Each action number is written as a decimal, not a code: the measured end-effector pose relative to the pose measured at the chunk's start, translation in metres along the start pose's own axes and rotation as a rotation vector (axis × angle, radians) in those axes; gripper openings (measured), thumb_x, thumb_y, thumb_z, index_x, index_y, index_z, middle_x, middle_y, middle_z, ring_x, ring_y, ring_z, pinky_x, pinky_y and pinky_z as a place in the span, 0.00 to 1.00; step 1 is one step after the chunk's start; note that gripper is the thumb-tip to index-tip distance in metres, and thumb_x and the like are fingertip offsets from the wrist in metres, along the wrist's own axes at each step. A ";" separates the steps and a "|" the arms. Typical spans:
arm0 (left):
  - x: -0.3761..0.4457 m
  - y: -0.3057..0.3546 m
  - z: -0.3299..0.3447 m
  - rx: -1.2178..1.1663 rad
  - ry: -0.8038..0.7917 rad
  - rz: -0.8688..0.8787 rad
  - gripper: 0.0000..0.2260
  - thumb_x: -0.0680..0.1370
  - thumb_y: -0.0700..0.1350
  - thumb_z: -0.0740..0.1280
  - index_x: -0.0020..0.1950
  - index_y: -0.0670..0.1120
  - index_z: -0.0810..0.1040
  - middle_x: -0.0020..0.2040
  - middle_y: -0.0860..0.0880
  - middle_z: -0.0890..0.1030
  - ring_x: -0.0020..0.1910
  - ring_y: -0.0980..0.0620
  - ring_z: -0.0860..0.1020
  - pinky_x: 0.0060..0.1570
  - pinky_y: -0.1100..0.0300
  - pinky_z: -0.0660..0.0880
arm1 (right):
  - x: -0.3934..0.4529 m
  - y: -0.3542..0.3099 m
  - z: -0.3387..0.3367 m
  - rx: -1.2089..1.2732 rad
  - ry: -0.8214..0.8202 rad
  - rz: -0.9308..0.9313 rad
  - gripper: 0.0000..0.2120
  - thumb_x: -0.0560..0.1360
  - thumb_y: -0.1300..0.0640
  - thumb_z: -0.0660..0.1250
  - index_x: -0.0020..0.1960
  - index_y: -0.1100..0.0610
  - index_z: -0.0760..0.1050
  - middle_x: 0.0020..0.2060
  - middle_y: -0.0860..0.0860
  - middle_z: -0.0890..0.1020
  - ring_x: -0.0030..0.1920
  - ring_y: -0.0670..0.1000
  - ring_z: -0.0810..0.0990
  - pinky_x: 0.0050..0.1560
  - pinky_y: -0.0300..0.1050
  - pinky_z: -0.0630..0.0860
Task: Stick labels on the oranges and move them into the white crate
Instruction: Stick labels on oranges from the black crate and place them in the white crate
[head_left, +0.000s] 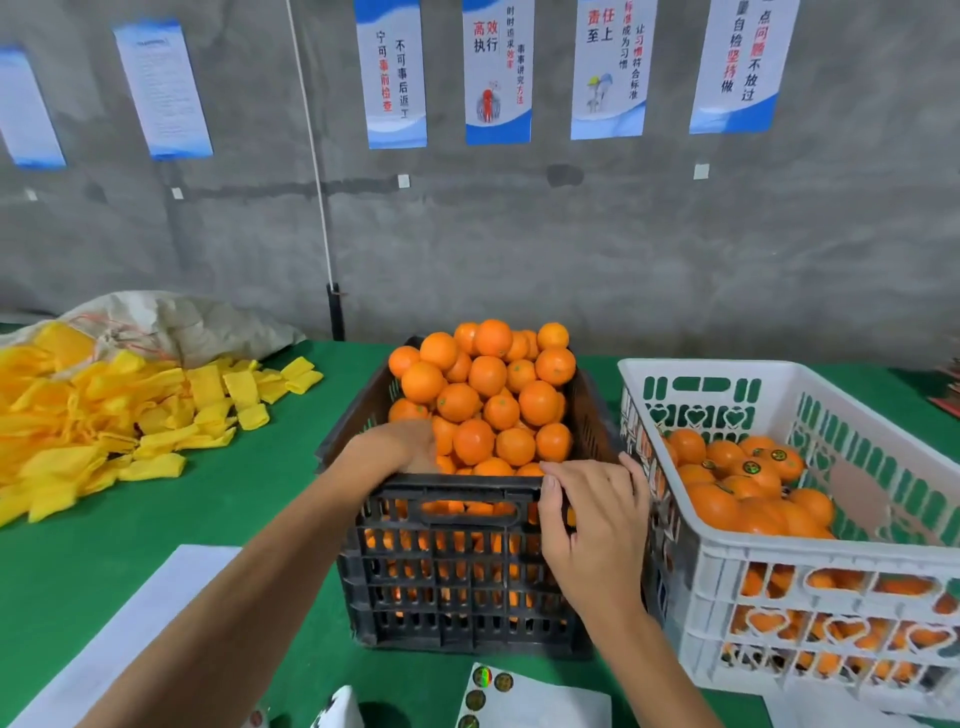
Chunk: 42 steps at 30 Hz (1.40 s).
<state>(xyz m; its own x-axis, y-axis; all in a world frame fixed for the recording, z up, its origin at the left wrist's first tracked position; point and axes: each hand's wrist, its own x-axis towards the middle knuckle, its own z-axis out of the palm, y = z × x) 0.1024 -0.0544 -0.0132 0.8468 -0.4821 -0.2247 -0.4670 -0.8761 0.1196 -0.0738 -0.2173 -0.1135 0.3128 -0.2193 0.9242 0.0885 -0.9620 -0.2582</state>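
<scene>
while the left hand (400, 447) reaches down into the black crate (457, 566) among the heaped oranges (488, 400), its fingers are hidden, so i cannot tell whether it grips a fruit. the right hand (592, 514) curls over the crate's near rim, gripping it. just right stands the white crate (779, 551), with labelled oranges (748, 488) inside. a label sheet (519, 701) lies on the green table (156, 519).

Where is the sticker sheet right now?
The sticker sheet lies on the green table at the bottom edge, just in front of the black crate.
</scene>
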 end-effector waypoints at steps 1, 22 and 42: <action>-0.003 0.002 0.002 -0.156 0.164 0.081 0.17 0.74 0.54 0.75 0.59 0.50 0.78 0.55 0.48 0.79 0.52 0.46 0.79 0.49 0.51 0.78 | 0.004 -0.002 -0.001 -0.020 -0.009 -0.012 0.10 0.82 0.54 0.65 0.54 0.54 0.85 0.49 0.47 0.85 0.52 0.54 0.82 0.72 0.59 0.67; -0.104 0.019 0.287 -1.450 0.397 -0.046 0.18 0.76 0.64 0.70 0.64 0.68 0.73 0.62 0.54 0.79 0.53 0.57 0.84 0.46 0.64 0.80 | -0.149 0.033 -0.004 0.188 -0.864 0.157 0.15 0.80 0.41 0.65 0.57 0.47 0.85 0.54 0.36 0.82 0.54 0.38 0.77 0.54 0.45 0.79; -0.102 0.021 0.294 -1.275 0.360 0.065 0.19 0.81 0.67 0.59 0.69 0.64 0.69 0.62 0.61 0.76 0.62 0.60 0.78 0.62 0.49 0.78 | -0.140 0.023 0.000 0.217 -1.235 0.447 0.16 0.71 0.28 0.67 0.55 0.32 0.80 0.43 0.32 0.79 0.46 0.34 0.76 0.44 0.36 0.68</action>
<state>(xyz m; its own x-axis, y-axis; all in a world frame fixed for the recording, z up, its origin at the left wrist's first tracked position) -0.0689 -0.0224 -0.2721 0.9442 -0.3238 0.0599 -0.1122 -0.1454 0.9830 -0.1158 -0.2089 -0.2494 0.9910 -0.1056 -0.0821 -0.1338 -0.7762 -0.6162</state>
